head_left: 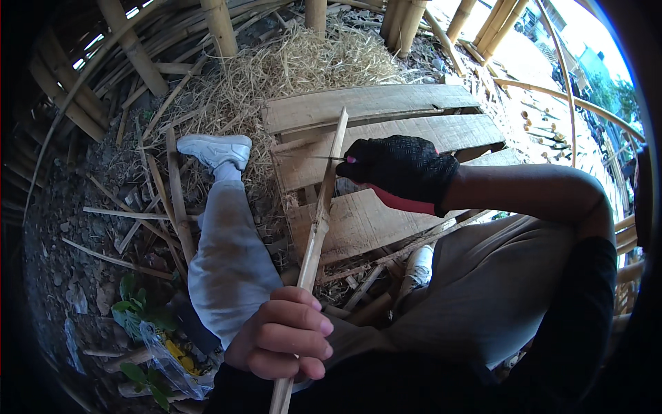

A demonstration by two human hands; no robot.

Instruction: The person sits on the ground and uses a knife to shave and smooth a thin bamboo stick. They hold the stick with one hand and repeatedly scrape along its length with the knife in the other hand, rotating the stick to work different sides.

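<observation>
Fingers, left hand [283, 334]: bare, curled tight around the lower part of a bamboo strip [318, 221], thumb side up, near the lower edge of the view.
Fingers, right hand [400, 169]: in a black glove with a red cuff, closed on a thin blade [324, 159] whose handle is hidden in the fist; the blade points left and meets the strip.
Bamboo strip: long, pale, slanting from the left fist up toward the wooden planks [386, 114], its top end over them.
Planks: rough boards lying side by side on the ground, beyond the knees.
Left leg: grey trousers, stretched out, white shoe [215, 150] resting on dry straw [289, 62].
Around: bamboo poles [221, 27] upright at the top, split offcuts scattered on the dirt at left.
</observation>
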